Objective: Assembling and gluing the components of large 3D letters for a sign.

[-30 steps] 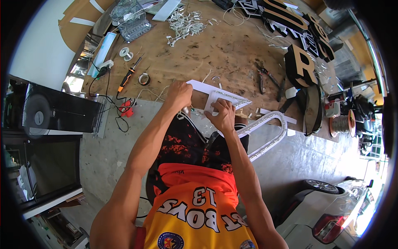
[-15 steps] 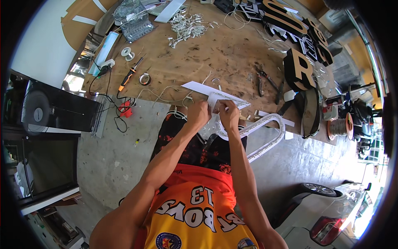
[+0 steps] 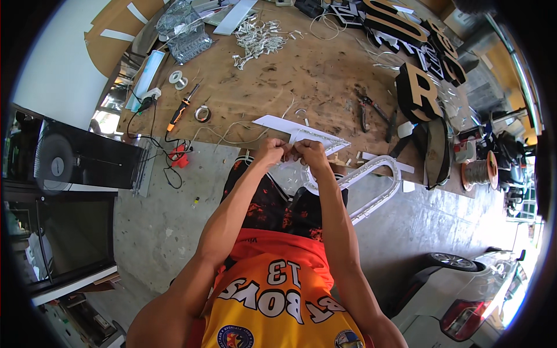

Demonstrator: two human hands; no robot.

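Observation:
My left hand (image 3: 271, 152) and my right hand (image 3: 311, 153) meet at the table's near edge, fingertips almost touching. Both are closed in a pinch; whatever lies between the fingers is too small to make out. Just beyond them is a white, pointed frame piece (image 3: 332, 142) with a row of small parts along it, lying on the table. Under my right forearm passes a long white looped frame (image 3: 376, 169), which sticks out past the table edge. A clear plastic bag (image 3: 285, 177) shows below my hands, over my lap.
On the wooden table (image 3: 261, 93) lie a soldering iron (image 3: 178, 115), a tape roll (image 3: 202, 113), a solder spool (image 3: 178, 79), pliers (image 3: 371, 110) and a pile of white wired modules (image 3: 261, 39). Black-sided letters (image 3: 419, 93) stand at the right. A wire reel (image 3: 480, 170) sits by the right edge.
My hands have drawn closer together, the right one shifting left and the left one turning slightly. The frames beside them stay in about the same place.

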